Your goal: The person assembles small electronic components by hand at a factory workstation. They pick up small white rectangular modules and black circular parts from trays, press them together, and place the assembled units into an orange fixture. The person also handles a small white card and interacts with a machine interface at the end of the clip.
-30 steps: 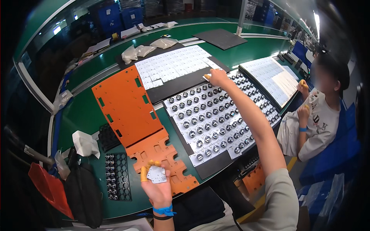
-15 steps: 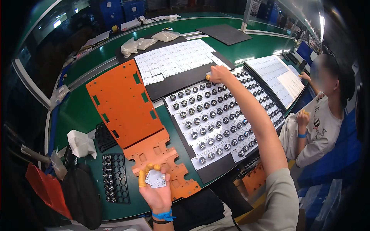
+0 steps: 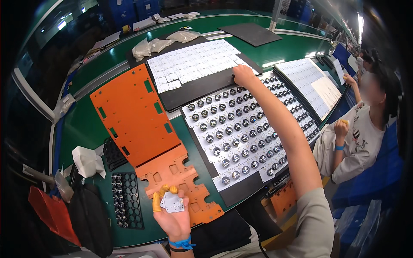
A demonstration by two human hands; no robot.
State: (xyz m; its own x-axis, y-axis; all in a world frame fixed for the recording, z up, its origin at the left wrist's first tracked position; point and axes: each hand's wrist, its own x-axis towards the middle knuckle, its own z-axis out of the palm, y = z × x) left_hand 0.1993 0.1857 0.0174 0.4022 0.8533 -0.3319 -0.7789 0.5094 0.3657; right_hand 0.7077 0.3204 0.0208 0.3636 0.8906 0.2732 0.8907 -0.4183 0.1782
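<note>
R hand moved twd sheets; grip hidden, pickup can't be told; boards held in L hand.

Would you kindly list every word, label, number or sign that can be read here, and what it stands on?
None is clear enough to quote.
Co-worker's pale top: dark lettering broken by folds; no whole word legible.
Small white boards in the left hand: marks too small.
White board panels on the black mat: printing too small.
</note>
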